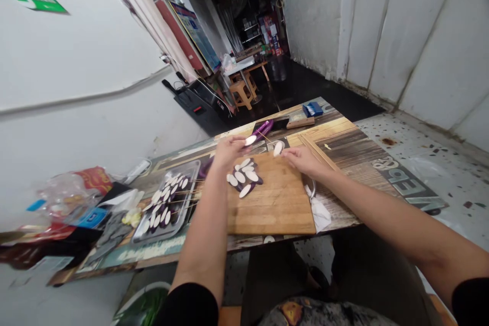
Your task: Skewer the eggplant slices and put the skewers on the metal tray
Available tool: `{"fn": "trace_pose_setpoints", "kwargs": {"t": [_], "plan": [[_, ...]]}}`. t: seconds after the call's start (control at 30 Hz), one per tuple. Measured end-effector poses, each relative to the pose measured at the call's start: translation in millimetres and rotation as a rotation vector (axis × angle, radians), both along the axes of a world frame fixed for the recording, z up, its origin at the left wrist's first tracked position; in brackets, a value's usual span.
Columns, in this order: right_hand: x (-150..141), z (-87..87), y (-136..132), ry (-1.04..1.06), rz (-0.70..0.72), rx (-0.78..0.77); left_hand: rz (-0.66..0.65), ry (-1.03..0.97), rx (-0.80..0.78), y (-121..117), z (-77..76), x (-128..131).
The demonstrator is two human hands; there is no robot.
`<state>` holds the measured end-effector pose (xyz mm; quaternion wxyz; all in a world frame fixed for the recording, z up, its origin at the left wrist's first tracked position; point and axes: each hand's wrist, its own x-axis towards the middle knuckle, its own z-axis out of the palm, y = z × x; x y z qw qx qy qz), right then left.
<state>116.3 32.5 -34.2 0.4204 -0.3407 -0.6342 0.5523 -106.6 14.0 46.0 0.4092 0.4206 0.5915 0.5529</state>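
Observation:
My left hand [229, 152] is closed on a white oval eggplant slice [250, 140], held above the far left part of the wooden cutting board [273, 209]. My right hand [302, 159] pinches another eggplant slice [278, 149] at the board's far right corner. A thin stick [264, 136] shows between the hands; whether either hand holds it I cannot tell. Below them, a loose pile of purple-edged eggplant slices [240, 177] lies on the board. Just beyond my left hand rests a purple whole eggplant [263, 128].
Left of the board, a clear plastic tray [193, 169] holds skewered eggplant slices. A knife with a wooden handle [301, 123] and a blue box [312, 109] lie at the far side. Long bamboo sticks [317, 152] lie right of the board. Plastic bags [71, 196] crowd the left end.

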Motion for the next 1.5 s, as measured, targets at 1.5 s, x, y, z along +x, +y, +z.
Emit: {"fn": "trace_pose_setpoints", "kwargs": {"t": [1.5], "plan": [[5,1.3,-10,-0.197,0.042,0.198,0.407,-0.939,-0.028,41,-38.0,32]]}}
